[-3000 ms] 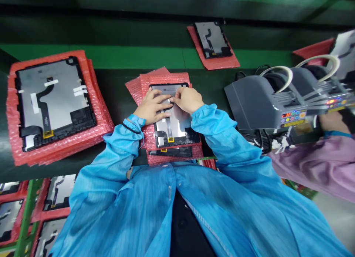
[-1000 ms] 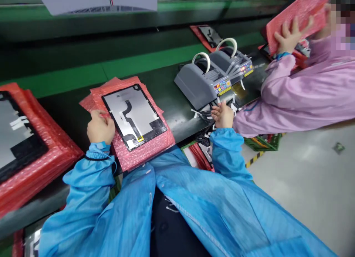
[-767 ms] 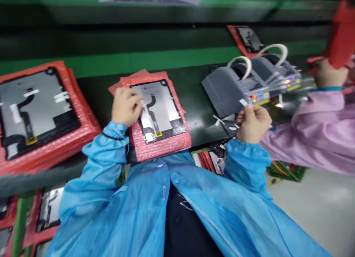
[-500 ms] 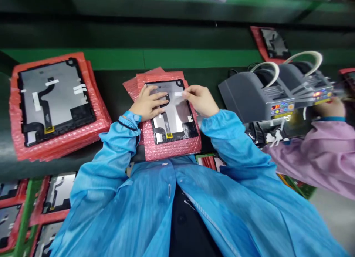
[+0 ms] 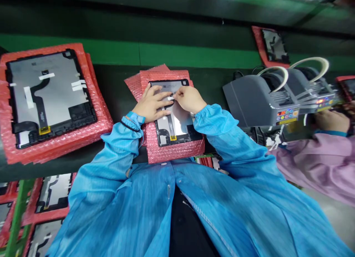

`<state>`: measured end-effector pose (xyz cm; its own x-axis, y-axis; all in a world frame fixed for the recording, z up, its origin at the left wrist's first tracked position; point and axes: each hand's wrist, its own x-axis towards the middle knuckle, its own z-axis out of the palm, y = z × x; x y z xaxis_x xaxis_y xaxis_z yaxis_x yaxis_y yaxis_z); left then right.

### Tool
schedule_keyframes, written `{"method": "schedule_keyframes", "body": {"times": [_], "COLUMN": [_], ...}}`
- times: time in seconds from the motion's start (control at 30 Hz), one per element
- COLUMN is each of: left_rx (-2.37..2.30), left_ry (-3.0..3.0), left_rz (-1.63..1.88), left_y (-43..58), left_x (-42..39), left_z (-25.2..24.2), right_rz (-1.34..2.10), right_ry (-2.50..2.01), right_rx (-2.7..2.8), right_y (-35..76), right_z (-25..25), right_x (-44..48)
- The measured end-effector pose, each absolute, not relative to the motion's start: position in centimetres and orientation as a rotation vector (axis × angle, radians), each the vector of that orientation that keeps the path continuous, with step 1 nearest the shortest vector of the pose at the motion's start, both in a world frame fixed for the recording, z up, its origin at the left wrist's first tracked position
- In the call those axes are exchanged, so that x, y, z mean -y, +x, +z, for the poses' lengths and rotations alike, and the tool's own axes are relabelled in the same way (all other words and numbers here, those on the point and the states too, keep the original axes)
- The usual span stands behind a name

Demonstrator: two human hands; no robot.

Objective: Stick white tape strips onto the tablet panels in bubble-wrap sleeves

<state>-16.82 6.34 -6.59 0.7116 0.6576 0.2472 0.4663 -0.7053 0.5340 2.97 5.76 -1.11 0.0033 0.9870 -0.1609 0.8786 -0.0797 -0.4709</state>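
Observation:
In front of me a tablet screen panel [image 5: 179, 120] lies back side up on a sheet of red bubble wrap [image 5: 177, 153]. My left hand [image 5: 153, 104] rests with fingers spread over the panel's left part, covering some of its dark ribbon cable. A short strip of white tape [image 5: 170, 98] is pinched between the thumb and finger of my right hand [image 5: 190, 99]. The strip's left end is at the fingertips of my left hand, over the cable's upper end. Lower on the panel, the cable's yellow-edged end [image 5: 173, 137] shows.
To the left stands a stack of bubble wrap sheets with another screen panel [image 5: 57, 98] on top. Two grey tape dispensers [image 5: 249, 98] stand on the right, near a co-worker's hand [image 5: 332, 121] in a pink sleeve. More panels [image 5: 54, 190] lie in racks at lower left.
My right hand has moved left across the panel, bringing the tape strip up to my left fingers. My left hand stays spread on the panel. The view has shifted slightly.

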Motion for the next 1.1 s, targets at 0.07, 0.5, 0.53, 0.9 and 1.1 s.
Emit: {"method": "schedule_keyframes", "body": {"times": [0.07, 0.5, 0.53, 0.9, 1.1], "left_rx": [-0.860, -0.947, -0.950, -1.035, -1.161], "left_ry": [2.487, 2.483, 2.482, 2.545, 2.655], "left_rz": [0.594, 0.531, 0.531, 0.693, 0.777], "left_y": [-16.8, -16.7, -16.7, -16.1, -15.7], "left_x": [-6.3, -6.1, -6.2, -7.3, -6.1], "left_z": [-6.6, -6.1, -6.1, -4.9, -3.2], "right_rz": [0.632, 0.459, 0.424, 0.547, 0.294], "right_ry": [-2.077, -1.905, -1.913, -1.659, -1.553], "right_rx": [1.987, 1.754, 1.681, 0.219, 0.439], "right_y": [2.7, 7.6, 8.9, 24.7, 27.2], "right_z": [-0.9, -2.9, -2.7, -5.1, -5.8], "right_x": [-5.7, -6.4, -5.0, 10.3, 9.6]}}
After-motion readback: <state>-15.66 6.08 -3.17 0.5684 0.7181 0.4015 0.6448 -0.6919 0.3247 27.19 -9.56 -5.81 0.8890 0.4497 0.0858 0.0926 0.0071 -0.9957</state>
